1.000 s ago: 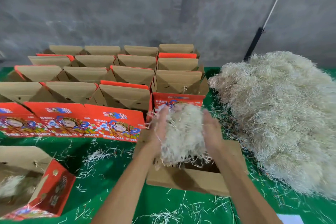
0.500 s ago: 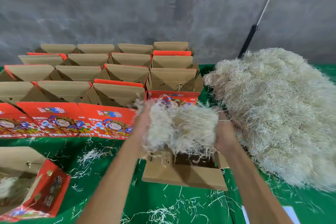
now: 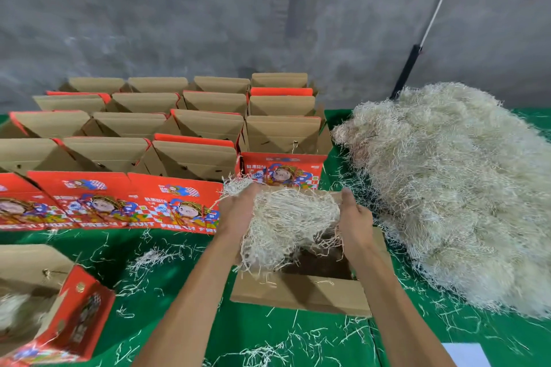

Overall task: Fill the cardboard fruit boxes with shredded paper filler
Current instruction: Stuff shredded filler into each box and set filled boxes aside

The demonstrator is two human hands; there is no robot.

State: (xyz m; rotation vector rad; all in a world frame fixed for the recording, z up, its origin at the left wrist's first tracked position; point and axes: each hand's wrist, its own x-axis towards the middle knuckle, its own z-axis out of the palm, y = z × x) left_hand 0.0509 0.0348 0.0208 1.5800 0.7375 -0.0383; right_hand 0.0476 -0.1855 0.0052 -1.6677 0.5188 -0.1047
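Head view — box [image 3: 301, 292] interior under filler [image 3: 289, 220]

Even, diffuse light, soft shadows, no glare. Wide-angle bowing at edges; bottom-left box [image 3: 56, 316] motion-blurred, centre sharp; wall [image 3: 208, 24] dim.

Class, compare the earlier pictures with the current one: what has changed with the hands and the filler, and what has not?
Both hands, left hand and right hand, drew apart sideways, stretching the pale shredded paper clump wider over the open brown cardboard box. Neither let go. The rows of red fruit boxes and the big shredded paper heap stayed put.
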